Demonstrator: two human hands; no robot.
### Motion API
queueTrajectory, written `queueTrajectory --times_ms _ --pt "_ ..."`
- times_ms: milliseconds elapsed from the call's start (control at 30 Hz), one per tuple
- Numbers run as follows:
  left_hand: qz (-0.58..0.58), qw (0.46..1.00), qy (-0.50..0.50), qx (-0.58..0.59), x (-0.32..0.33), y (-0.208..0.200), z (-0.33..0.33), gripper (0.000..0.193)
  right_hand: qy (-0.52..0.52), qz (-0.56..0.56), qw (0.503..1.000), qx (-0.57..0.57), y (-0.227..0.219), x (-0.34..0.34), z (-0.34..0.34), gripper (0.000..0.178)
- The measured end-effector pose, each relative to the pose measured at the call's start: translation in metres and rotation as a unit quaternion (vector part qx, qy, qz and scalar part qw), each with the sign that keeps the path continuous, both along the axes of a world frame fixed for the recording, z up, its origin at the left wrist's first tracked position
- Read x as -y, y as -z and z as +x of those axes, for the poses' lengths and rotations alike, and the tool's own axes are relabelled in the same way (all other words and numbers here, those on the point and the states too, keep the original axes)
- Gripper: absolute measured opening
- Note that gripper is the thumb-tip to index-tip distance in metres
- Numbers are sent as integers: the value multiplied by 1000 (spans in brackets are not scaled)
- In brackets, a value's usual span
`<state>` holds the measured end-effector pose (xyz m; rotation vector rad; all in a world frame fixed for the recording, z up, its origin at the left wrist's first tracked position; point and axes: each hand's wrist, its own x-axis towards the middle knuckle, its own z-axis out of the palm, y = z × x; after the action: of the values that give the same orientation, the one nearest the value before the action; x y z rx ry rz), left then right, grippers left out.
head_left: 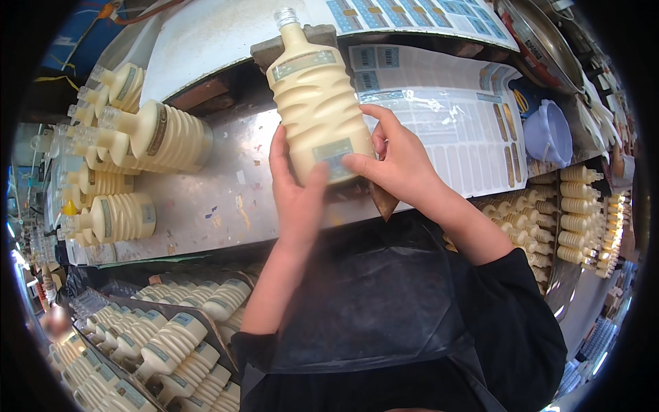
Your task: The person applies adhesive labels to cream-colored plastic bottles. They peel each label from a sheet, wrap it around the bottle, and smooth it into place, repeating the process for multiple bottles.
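Note:
A cream bottle (317, 103) with wavy ridges and a clear neck lies tilted on a grey rest (264, 52), its neck pointing away from me. My left hand (296, 192) grips its left side, fingers along the edge; the thumb over the front is slightly blurred. From the right, my right hand (401, 158) holds the lower body, its thumb pressed at the corner of a blue-grey label (332, 154) near the base. A second label band (304, 64) crosses the bottle's shoulder. The fingertips beneath the bottle are hidden.
More cream bottles (171, 137) stand on the metal bench (233, 199) at left; others fill a crate (220, 336) below. Sheets of labels (439, 130) lie right of the bottle. A lilac bucket (549, 134) sits at far right, above stacked bottles (576, 213).

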<state>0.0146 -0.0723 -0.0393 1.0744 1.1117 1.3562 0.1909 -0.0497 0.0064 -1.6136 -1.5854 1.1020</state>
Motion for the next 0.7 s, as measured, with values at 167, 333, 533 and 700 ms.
queueTrajectory --times_ms 167,333,533,700 --pt "0 1000 2 1 0 0 -1 79 0 5 1000 14 -1 0 0 80" --pt "-1 1000 -3 9 1 -1 0 81 4 -2 1000 -19 5 -1 1 78" --pt "-5 1000 -12 -16 1 -3 4 82 10 9 1000 9 0 1 -3 76" --pt "-7 1000 -12 -20 1 -4 4 82 15 16 1000 18 3 0 -3 76"
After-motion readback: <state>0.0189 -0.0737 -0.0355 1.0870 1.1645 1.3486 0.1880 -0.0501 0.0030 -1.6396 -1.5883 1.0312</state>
